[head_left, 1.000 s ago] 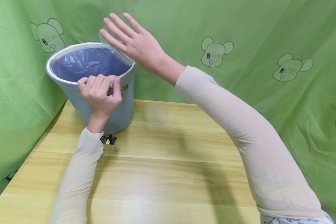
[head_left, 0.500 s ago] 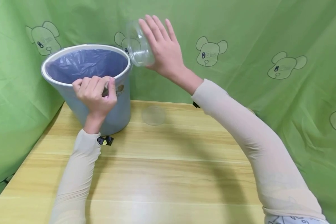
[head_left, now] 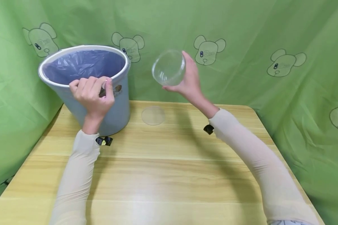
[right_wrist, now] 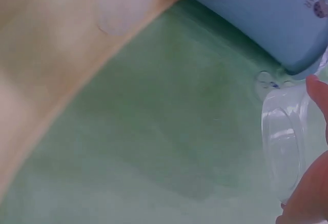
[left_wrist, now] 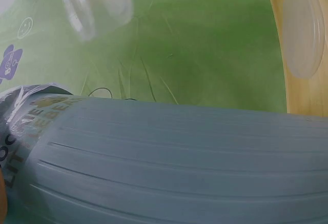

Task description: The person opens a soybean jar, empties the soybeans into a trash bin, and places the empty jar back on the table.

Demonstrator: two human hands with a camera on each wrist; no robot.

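Note:
My left hand (head_left: 93, 94) grips the near rim of a blue-grey trash bin (head_left: 116, 109) lined with a translucent bag (head_left: 85, 62). Its fingers curl over the edge, with the thumb on the outside. To the right of the bin, in the air, my right hand (head_left: 191, 78) holds a clear plastic container (head_left: 168, 67) by its side, tilted with its round face toward me. In the right wrist view the container (right_wrist: 283, 142) looks see-through, with nothing visible inside. A clear round lid (head_left: 153, 115) lies flat on the table right of the bin.
A wooden table (head_left: 157, 181) reaches back to a green curtain (head_left: 242, 28) printed with cartoon heads. The curtain also hangs along the left and right sides. A small black wrist device (head_left: 104, 141) is on the left sleeve.
My right hand has come away from over the bin, rightward and down, turning the container as it moves. My left hand stays on the rim.

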